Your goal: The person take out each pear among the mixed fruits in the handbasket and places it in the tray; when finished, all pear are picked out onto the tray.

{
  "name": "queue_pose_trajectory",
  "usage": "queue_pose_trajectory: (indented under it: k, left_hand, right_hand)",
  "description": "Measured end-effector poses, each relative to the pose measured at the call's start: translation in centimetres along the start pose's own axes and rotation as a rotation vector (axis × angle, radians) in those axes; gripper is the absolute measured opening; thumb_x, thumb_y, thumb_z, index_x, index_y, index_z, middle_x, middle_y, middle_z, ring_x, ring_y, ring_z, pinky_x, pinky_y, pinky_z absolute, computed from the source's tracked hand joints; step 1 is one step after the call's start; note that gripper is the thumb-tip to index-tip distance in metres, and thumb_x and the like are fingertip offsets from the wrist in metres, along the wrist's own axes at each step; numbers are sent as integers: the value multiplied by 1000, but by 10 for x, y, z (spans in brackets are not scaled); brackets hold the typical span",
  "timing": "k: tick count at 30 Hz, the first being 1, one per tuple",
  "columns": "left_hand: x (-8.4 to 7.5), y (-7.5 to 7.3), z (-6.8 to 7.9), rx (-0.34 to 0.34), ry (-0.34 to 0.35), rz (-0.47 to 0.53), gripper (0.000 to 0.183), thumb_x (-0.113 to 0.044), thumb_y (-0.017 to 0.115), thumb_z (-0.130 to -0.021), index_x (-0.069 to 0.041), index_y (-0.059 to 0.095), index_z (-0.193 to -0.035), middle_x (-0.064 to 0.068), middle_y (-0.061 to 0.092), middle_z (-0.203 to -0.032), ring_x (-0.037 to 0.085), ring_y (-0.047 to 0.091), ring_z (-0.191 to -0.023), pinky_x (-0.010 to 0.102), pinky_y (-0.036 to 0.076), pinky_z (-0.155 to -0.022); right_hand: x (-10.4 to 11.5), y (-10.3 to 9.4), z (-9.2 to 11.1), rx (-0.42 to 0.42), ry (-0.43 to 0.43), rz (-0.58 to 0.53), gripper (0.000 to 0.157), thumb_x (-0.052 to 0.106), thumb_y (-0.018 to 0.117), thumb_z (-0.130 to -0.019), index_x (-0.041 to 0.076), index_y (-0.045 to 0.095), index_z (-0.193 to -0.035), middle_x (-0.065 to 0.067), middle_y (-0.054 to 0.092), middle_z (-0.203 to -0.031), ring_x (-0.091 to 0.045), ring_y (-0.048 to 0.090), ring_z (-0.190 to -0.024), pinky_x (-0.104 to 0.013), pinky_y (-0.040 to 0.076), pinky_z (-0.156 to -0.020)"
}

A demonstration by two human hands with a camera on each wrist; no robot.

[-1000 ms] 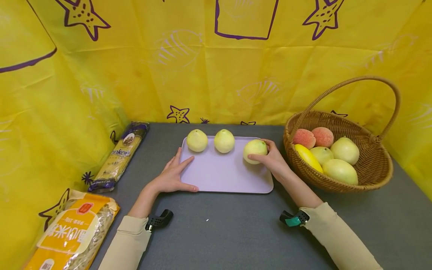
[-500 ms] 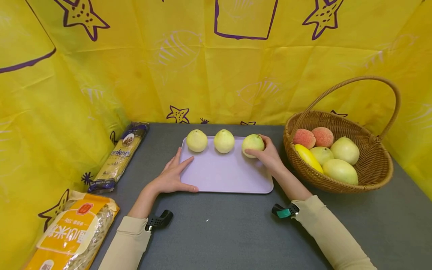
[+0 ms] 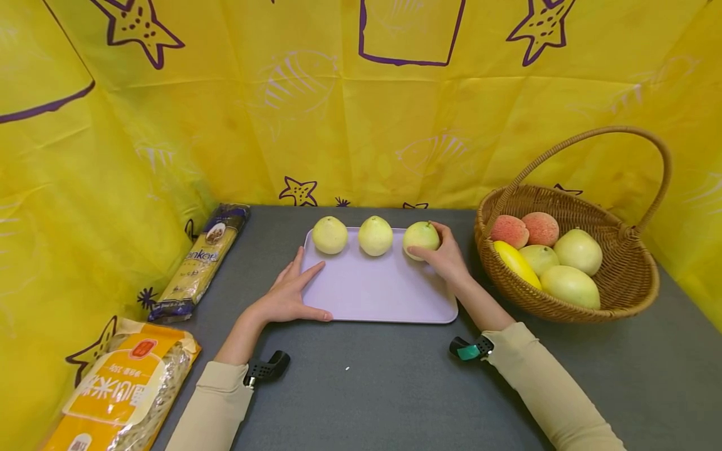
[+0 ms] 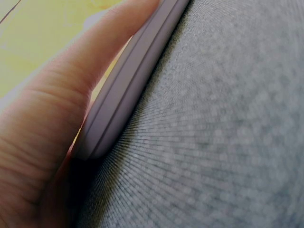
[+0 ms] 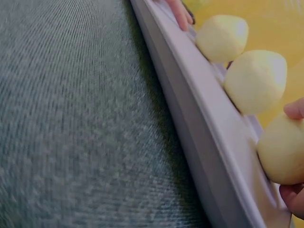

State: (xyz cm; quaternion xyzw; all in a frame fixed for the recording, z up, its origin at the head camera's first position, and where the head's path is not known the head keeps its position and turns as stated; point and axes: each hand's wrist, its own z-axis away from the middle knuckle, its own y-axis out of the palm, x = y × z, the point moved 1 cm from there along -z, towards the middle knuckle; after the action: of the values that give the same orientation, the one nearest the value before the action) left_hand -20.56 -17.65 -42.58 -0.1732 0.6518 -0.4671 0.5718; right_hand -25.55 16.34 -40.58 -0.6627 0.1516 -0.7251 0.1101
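A lilac tray (image 3: 375,291) lies on the dark grey table. Two round, pale yellow-green pears (image 3: 329,235) (image 3: 375,236) sit along its far side. At the far right corner, my right hand (image 3: 448,258) grips a third pear (image 3: 418,235) of the same kind, thumb in front and fingers behind. The right wrist view shows this pear (image 5: 280,152) low over the tray's surface. My left hand (image 3: 290,297) spreads over the tray's near left corner. Its fingers rest at the left rim, and its thumb (image 4: 90,52) lies along the near rim.
A wicker basket (image 3: 626,307) with a tall handle stands right of the tray, holding peaches (image 3: 541,228), a yellow fruit (image 3: 516,263) and several pale green fruits (image 3: 570,286). Noodle packs (image 3: 200,260) (image 3: 121,388) lie on the left. A yellow curtain (image 3: 361,138) backs the table.
My right hand has moved the third pear away from me and slightly left, in line with the other two. My left hand stays put at the tray.
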Motion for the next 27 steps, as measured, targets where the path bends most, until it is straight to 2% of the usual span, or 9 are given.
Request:
queue_pose_trajectory:
  k: [7, 16, 21, 27]
  left_hand:
    - [-1, -1, 0, -2, 4, 3, 113, -61, 83, -65, -14, 31, -154, 20, -17, -159, 50, -1, -143, 69, 9, -108]
    - [-1, 0, 0, 0, 4, 0, 114, -61, 83, -65, -15, 30, -155, 21, -17, -159, 50, -1, -143, 69, 10, -108]
    - [-3, -3, 2, 20, 17, 14, 118, -59, 83, -67, -11, 21, -156, 21, -18, -159, 51, -1, -143, 66, 7, -110]
    - [0, -9, 4, 32, 22, -8, 129, -57, 82, -69, -2, 4, -156, 22, -13, -160, 48, -1, -144, 61, 3, -113]
  right_hand:
    - [-1, 0, 0, -8, 2, 13, 90, 28, 79, -81, 9, 27, -151, -14, 37, -149, -31, 40, -130, -45, 31, -109]
    - [-3, -2, 2, -9, -26, -24, 88, 24, 80, -81, 6, 29, -150, -16, 38, -147, -30, 41, -130, -44, 32, -109]
    - [-3, -4, 7, -1, -36, -57, 87, 22, 80, -81, 6, 29, -149, -16, 37, -148, -29, 39, -132, -42, 31, -110]
    - [-1, -9, 13, 5, -66, -65, 87, 21, 79, -83, 4, 26, -150, -15, 32, -151, -28, 33, -138, -39, 28, -113]
